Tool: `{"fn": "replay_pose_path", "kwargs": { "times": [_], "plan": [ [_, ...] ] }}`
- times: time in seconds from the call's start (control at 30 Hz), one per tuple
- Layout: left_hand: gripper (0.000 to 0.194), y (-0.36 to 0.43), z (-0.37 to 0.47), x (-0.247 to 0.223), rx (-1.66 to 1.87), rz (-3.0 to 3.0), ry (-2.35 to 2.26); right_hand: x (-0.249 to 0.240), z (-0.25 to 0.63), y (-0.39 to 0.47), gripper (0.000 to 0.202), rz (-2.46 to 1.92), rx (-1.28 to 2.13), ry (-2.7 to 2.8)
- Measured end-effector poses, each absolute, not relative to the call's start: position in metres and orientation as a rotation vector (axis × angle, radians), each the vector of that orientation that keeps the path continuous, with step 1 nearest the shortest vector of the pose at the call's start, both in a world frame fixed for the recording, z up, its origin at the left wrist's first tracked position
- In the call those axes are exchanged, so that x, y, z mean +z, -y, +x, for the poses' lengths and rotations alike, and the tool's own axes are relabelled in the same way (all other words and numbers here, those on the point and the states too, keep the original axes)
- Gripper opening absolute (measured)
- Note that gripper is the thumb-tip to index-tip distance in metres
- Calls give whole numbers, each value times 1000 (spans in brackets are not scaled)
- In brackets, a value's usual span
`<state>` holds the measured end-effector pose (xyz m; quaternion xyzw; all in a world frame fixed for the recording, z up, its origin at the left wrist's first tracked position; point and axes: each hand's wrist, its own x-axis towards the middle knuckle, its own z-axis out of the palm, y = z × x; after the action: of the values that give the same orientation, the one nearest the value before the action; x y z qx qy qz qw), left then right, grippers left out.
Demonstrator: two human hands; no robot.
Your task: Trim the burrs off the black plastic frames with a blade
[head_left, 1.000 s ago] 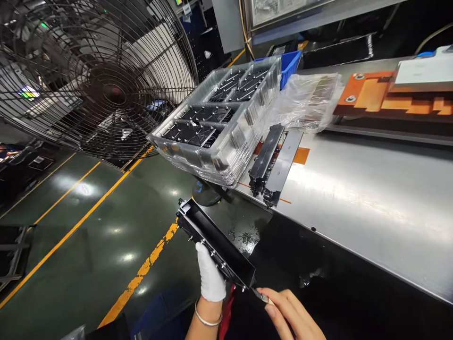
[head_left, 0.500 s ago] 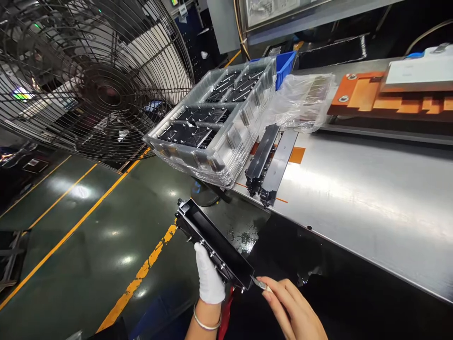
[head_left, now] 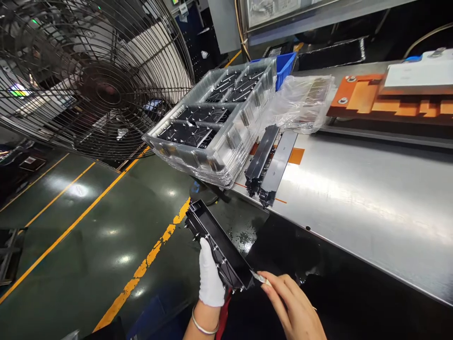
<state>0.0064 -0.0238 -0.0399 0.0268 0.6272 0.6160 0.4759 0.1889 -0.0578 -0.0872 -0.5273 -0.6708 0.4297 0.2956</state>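
A long black plastic housing (head_left: 226,243), hollow like a trough and with small metal pins along its side, is tilted in the air off the table's edge. My left hand (head_left: 210,278), in a white glove, is closed around its side and underside; some fingers are hidden behind it. My bare right hand (head_left: 288,302) pinches a small knife (head_left: 260,277) with a pale blade, its tip at the near end corner of the housing. Two similar black parts (head_left: 278,165) lie side by side on the metal table.
Clear plastic trays (head_left: 226,158), stacked at the table's left end, hold black parts. Plastic bags (head_left: 297,104), a blue bin (head_left: 285,68) and an orange fixture (head_left: 364,97) stand farther back. A large caged fan (head_left: 106,89) is at left. The steel table (head_left: 371,203) extends right.
My left hand has turned the housing slightly, its far end shifting right. The knife tip stays at the near corner, with my right hand slightly shifted.
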Motion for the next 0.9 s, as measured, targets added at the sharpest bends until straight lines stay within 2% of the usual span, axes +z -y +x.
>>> {"fn": "replay_pose_path", "kwargs": {
  "times": [0.1,0.17,0.27,0.33,0.43,0.7,0.9],
  "plan": [
    [69,27,4,-31,1473,-80,-1276,-105,198,55,39,-1569,1128,1663],
    [70,31,2,-29,1373,-169,-1226,-114,204,56,41,-1642,1256,1486],
    [66,40,3,-36,1285,-111,-1387,-114,203,59,41,-1554,1600,1240],
    [63,46,5,-42,1312,65,-1530,-107,193,60,44,-1435,1713,1158],
    [59,49,11,-47,1375,307,-1685,-95,171,56,59,-1318,1690,1191],
    [62,44,20,-43,1445,498,-1703,-86,144,47,48,-1323,1608,1342],
    [65,47,20,-44,1446,487,-1704,-88,154,50,52,-1259,1708,1280]
  ]
}}
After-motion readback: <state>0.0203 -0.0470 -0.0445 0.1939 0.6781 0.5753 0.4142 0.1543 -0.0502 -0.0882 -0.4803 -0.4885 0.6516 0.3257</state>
